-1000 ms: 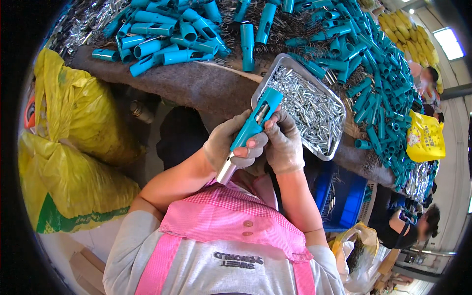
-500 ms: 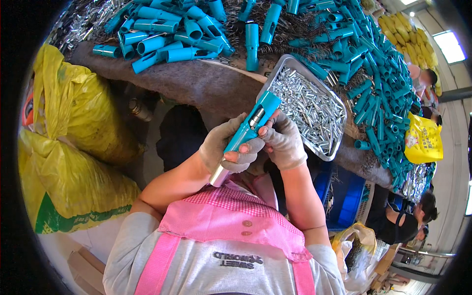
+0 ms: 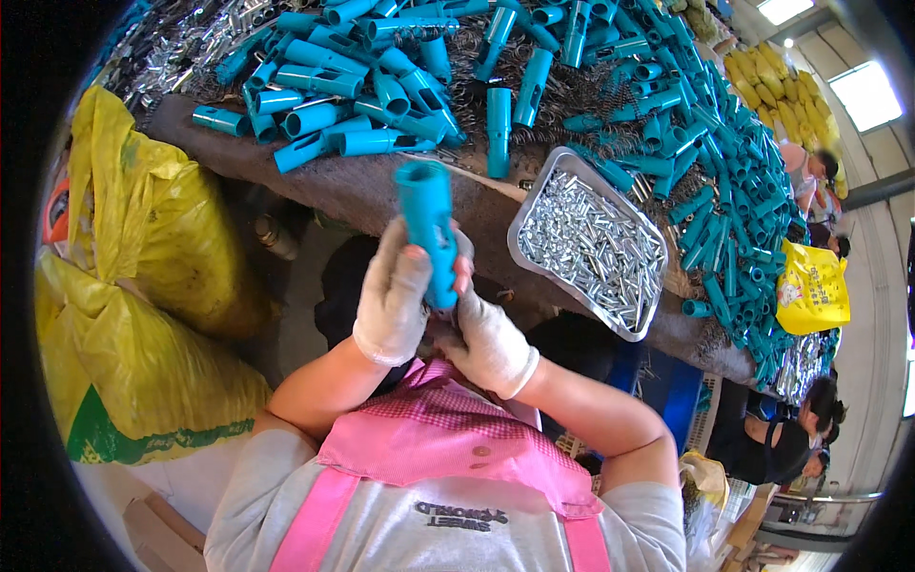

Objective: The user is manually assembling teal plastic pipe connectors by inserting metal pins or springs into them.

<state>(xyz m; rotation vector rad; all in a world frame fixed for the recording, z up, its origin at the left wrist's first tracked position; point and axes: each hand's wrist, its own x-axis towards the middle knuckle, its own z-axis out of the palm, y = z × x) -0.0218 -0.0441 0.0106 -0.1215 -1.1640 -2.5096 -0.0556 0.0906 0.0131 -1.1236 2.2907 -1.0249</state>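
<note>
Both my gloved hands are closed around one teal slotted tube (image 3: 429, 229), held nearly upright above my lap with its open end away from me. My left hand (image 3: 393, 300) wraps the tube's left side. My right hand (image 3: 484, 334) grips it on the right and lower down, fingertips against its side. The tube's lower end is hidden behind my hands. Beyond them, on the bench, a grey metal tray (image 3: 516, 238) holds a heap of small silver pins (image 3: 596, 253). A pile of similar teal tubes (image 3: 324, 81) lies at the bench's far side.
Dark springs (image 3: 467, 86) lie tangled among the tubes. Yellow sacks (image 3: 152, 229) stand at the left. A yellow bag (image 3: 812, 291) sits on the pile at right, with a blue bin (image 3: 667, 391) below the bench. A person in black (image 3: 767, 439) is at the far right.
The tube has swung from slanting right to nearly upright, its open end moving left. My right hand has shifted left and down along it. The silver lower part is hidden now.
</note>
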